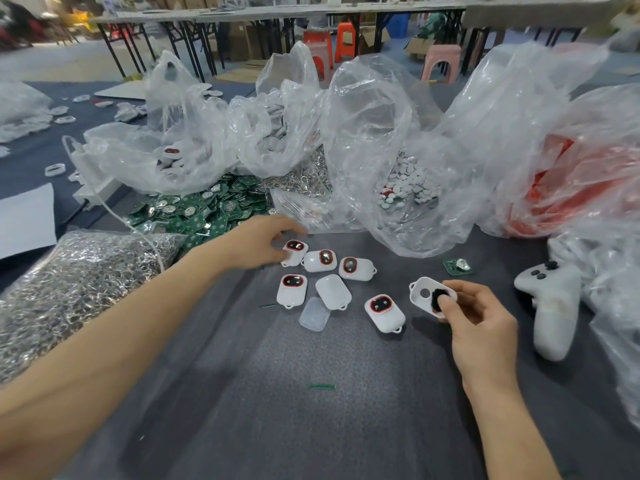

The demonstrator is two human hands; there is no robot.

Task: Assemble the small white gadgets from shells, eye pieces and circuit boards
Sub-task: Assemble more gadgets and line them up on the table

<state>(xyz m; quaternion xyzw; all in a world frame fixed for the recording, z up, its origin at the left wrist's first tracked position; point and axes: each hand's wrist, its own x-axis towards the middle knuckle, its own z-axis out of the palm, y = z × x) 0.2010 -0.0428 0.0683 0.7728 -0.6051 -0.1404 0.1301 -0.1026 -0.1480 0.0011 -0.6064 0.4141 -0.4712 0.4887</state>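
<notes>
My left hand [263, 242] pinched a gadget [295, 255]; my right hand [481, 323] gripped a white shell [423, 292]. Toward the surface's [311, 427] far edge, a clear bag [363, 109] held white discs [412, 181]. I couldn't make out the red bag's [571, 188] contents.

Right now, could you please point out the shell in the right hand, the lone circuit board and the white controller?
shell [417, 299], head view, white wall left of its round hole.
lone circuit board [451, 267], head view, its green face.
white controller [554, 306], head view, middle of its body.
</notes>
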